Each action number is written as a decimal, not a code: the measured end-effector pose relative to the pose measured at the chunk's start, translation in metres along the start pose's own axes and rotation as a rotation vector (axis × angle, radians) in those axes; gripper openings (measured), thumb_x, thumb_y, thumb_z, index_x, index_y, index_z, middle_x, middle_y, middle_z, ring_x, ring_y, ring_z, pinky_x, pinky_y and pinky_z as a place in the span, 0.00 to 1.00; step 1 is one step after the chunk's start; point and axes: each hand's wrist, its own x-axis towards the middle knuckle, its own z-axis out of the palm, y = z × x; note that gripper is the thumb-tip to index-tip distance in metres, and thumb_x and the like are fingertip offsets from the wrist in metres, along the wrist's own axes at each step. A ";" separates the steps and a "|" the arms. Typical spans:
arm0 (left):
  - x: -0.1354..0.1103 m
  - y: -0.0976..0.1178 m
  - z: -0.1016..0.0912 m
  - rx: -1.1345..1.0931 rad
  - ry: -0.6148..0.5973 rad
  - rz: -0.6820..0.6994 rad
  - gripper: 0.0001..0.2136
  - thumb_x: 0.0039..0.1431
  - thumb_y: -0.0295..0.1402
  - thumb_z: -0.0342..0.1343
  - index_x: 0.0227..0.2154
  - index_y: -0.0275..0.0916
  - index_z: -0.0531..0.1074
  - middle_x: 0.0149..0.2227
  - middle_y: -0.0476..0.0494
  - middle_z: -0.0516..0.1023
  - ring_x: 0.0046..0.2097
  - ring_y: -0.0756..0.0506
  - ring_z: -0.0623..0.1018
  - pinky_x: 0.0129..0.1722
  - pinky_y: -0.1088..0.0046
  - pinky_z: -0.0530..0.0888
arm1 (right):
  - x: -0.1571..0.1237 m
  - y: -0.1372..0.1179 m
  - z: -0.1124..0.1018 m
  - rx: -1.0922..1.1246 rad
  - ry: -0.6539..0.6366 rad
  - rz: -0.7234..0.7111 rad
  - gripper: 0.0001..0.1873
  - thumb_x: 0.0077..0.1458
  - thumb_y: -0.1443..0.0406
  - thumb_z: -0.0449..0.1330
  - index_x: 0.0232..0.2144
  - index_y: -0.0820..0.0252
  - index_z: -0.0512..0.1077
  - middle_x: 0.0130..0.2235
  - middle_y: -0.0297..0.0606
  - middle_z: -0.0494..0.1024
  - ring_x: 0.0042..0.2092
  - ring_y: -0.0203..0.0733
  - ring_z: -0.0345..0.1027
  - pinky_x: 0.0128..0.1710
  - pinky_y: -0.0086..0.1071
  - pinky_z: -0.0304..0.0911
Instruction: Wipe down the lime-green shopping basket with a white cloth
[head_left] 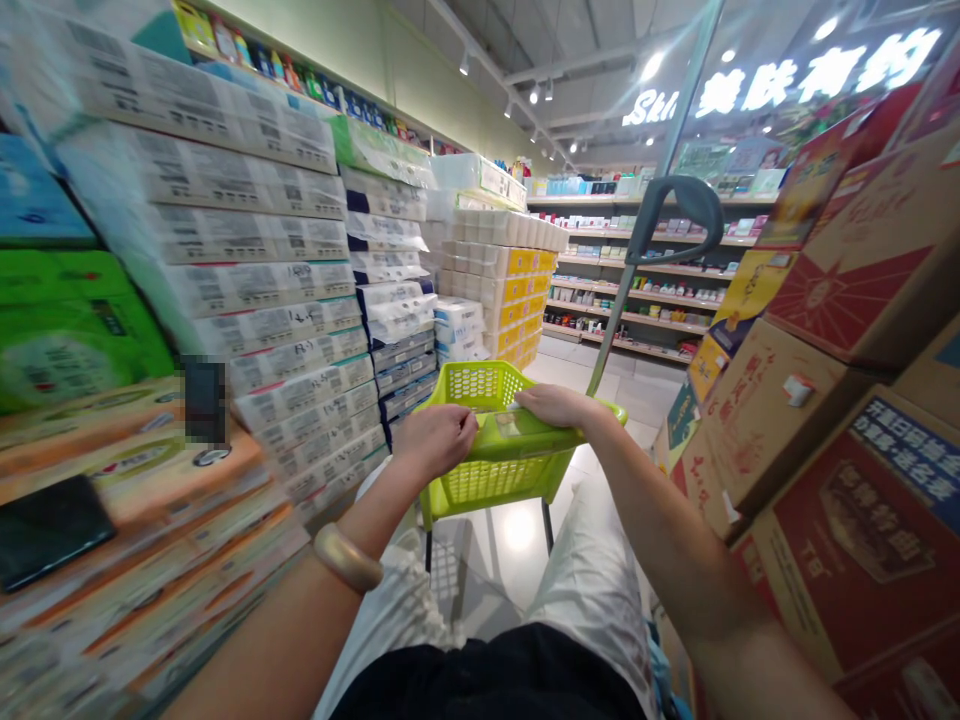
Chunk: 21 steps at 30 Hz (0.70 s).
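Note:
In front of my body stands a lime-green shopping basket cart [491, 480] with perforated sides and dark legs. My left hand [442, 437] is closed at the left end of its near rim, knuckles up. Over the right part of that rim my right hand [559, 405] is curled, its fingertips partly hidden on the far side. A grey pole with a loop handle [637, 245] rises at the cart's right corner, leaning to the right; neither hand is on it. The part of the cart's inside that shows holds nothing I can make out.
Tall stacks of wrapped paper packs [262, 260] line the left side. A dark flat device [56, 530] lies on orange packs [247, 460]. Cartons [840, 520] are piled close on the right. Ahead, a tiled aisle [559, 355] leads to stocked shelves [637, 290].

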 end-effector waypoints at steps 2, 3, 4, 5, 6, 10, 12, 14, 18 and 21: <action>0.001 0.002 0.002 0.009 0.010 -0.012 0.21 0.63 0.42 0.38 0.30 0.44 0.77 0.37 0.42 0.82 0.40 0.42 0.80 0.35 0.70 0.69 | -0.004 0.005 -0.002 0.010 -0.105 0.067 0.23 0.66 0.61 0.46 0.26 0.58 0.77 0.30 0.36 0.81 0.30 0.38 0.71 0.31 0.28 0.60; 0.001 0.003 0.003 0.016 0.020 -0.018 0.21 0.63 0.42 0.39 0.30 0.44 0.77 0.37 0.42 0.82 0.40 0.41 0.80 0.36 0.69 0.70 | -0.006 0.002 -0.001 0.009 -0.150 0.081 0.24 0.66 0.61 0.43 0.29 0.58 0.77 0.33 0.38 0.81 0.32 0.39 0.72 0.32 0.29 0.60; 0.002 0.003 0.004 0.022 0.032 -0.024 0.21 0.63 0.42 0.39 0.30 0.44 0.78 0.37 0.42 0.82 0.40 0.41 0.80 0.36 0.68 0.70 | -0.008 -0.004 0.000 0.005 -0.136 0.077 0.25 0.67 0.60 0.42 0.32 0.59 0.77 0.35 0.39 0.81 0.34 0.40 0.72 0.33 0.29 0.59; 0.003 0.004 0.005 0.027 0.042 -0.028 0.21 0.63 0.42 0.39 0.31 0.44 0.78 0.37 0.41 0.82 0.40 0.40 0.80 0.37 0.68 0.70 | -0.009 -0.012 0.003 0.003 -0.114 0.047 0.25 0.67 0.59 0.42 0.34 0.59 0.77 0.37 0.39 0.81 0.35 0.40 0.73 0.33 0.29 0.59; 0.003 0.004 0.006 0.032 0.048 -0.029 0.21 0.63 0.42 0.39 0.31 0.44 0.78 0.37 0.41 0.82 0.41 0.40 0.80 0.38 0.67 0.71 | -0.010 -0.021 0.006 0.003 -0.090 0.003 0.25 0.67 0.58 0.42 0.35 0.58 0.77 0.37 0.39 0.81 0.36 0.40 0.73 0.33 0.29 0.59; 0.004 0.002 0.007 0.040 0.028 -0.025 0.22 0.63 0.43 0.38 0.33 0.42 0.77 0.39 0.39 0.82 0.41 0.38 0.80 0.38 0.65 0.71 | -0.012 -0.050 0.018 -0.006 0.020 -0.146 0.21 0.66 0.54 0.46 0.39 0.56 0.76 0.35 0.37 0.81 0.33 0.39 0.72 0.31 0.28 0.59; 0.004 0.000 0.005 0.034 0.014 -0.034 0.22 0.63 0.43 0.38 0.33 0.42 0.77 0.39 0.38 0.82 0.42 0.38 0.80 0.38 0.65 0.71 | -0.017 -0.049 0.021 -0.027 0.086 -0.149 0.20 0.66 0.53 0.47 0.41 0.55 0.76 0.35 0.37 0.80 0.34 0.39 0.72 0.33 0.28 0.59; 0.003 0.000 0.003 0.028 0.011 -0.045 0.21 0.62 0.41 0.39 0.33 0.42 0.78 0.39 0.38 0.82 0.42 0.38 0.80 0.38 0.65 0.71 | -0.028 -0.041 0.023 -0.037 0.155 -0.106 0.20 0.67 0.55 0.46 0.42 0.54 0.75 0.36 0.37 0.80 0.37 0.39 0.72 0.37 0.29 0.60; 0.002 0.001 0.001 0.025 0.010 -0.047 0.19 0.61 0.41 0.40 0.32 0.43 0.78 0.39 0.39 0.82 0.41 0.38 0.80 0.37 0.64 0.71 | -0.055 -0.032 0.033 -0.028 0.366 0.069 0.17 0.67 0.59 0.46 0.44 0.55 0.74 0.43 0.40 0.79 0.46 0.44 0.70 0.47 0.36 0.59; 0.001 0.003 0.003 0.022 0.019 -0.030 0.19 0.60 0.41 0.41 0.32 0.43 0.78 0.39 0.39 0.82 0.41 0.39 0.80 0.38 0.65 0.71 | -0.067 -0.045 0.048 0.004 0.530 0.069 0.15 0.65 0.62 0.49 0.46 0.56 0.73 0.48 0.42 0.76 0.52 0.46 0.66 0.54 0.39 0.55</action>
